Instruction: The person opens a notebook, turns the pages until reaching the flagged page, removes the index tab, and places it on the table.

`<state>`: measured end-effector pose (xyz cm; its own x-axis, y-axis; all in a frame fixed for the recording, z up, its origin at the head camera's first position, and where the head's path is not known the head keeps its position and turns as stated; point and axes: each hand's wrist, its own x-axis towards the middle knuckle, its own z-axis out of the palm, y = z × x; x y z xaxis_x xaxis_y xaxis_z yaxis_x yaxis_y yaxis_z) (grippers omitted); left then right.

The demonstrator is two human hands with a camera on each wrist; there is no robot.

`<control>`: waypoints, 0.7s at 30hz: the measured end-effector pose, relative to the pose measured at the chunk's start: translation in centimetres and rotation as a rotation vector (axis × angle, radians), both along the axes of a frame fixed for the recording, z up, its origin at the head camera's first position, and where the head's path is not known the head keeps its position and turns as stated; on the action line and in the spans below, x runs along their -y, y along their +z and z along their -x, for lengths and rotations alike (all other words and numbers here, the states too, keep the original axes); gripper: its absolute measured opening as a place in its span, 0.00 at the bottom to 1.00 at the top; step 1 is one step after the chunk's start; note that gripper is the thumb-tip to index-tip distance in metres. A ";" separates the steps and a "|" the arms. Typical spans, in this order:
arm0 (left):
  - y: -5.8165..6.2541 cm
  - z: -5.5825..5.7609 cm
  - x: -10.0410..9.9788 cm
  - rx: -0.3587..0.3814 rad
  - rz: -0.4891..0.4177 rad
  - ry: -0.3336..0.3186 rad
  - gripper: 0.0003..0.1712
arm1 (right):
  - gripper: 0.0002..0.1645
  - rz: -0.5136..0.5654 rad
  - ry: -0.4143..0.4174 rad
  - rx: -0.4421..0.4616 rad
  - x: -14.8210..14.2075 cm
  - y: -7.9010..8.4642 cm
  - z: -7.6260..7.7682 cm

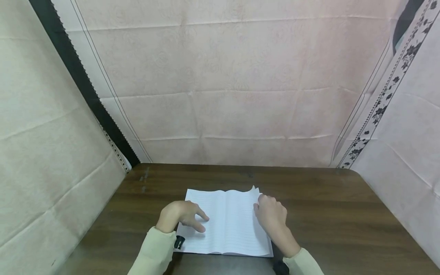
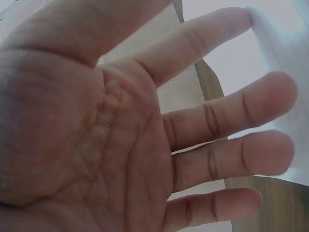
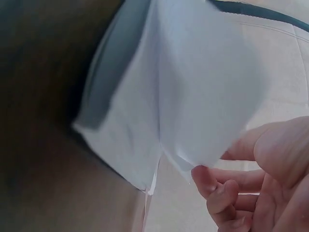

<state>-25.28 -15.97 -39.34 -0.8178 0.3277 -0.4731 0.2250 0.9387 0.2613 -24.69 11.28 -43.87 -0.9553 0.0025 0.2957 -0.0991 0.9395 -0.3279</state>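
An open notebook (image 1: pixel 237 229) with white lined pages lies on the wooden table in the head view. Over its left page hovers my left hand (image 1: pixel 183 215), fingers spread and holding nothing; the left wrist view shows its bare palm (image 2: pixel 120 140). At the upper right edge of the notebook, my right hand (image 1: pixel 273 215) has its fingers curled. Seen from the right wrist, a page (image 3: pixel 207 82) stands lifted away from the rest, its corner pinched between thumb and fingertips (image 3: pixel 204 178).
The brown tabletop (image 1: pixel 319 206) extends on both sides of and behind the notebook. Pale cloth (image 1: pixel 240 88) hangs at the back and both sides, with a dark strip (image 1: pixel 93 91) at left and a flowered border (image 1: pixel 381 107) at right.
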 end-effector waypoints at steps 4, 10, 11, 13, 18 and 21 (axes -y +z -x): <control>0.0 0.0 0.1 -0.002 -0.005 0.000 0.21 | 0.13 0.014 0.006 0.001 0.1 0.0 0.0; 0.2 -0.1 0.2 -0.004 -0.010 0.006 0.20 | 0.16 0.178 0.110 0.071 -0.1 0.5 0.0; 0.2 -0.1 0.2 -0.005 -0.009 0.004 0.20 | 0.15 0.241 0.151 0.105 -0.1 0.6 0.1; 0.3 -0.1 0.2 -0.005 -0.007 0.000 0.20 | 0.15 0.373 0.237 0.188 -0.2 0.8 0.3; 0.3 -0.3 0.3 0.003 -0.010 0.002 0.20 | 0.18 0.586 0.413 0.366 -0.2 1.4 0.4; 0.2 -0.3 0.4 0.005 -0.017 0.011 0.20 | 0.19 0.666 0.504 0.429 0.2 1.7 0.1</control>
<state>-24.97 -16.38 -39.11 -0.8190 0.3266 -0.4718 0.2132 0.9365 0.2784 -24.81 11.10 -42.14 -0.9167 -0.3995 0.0046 -0.1892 0.4242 -0.8856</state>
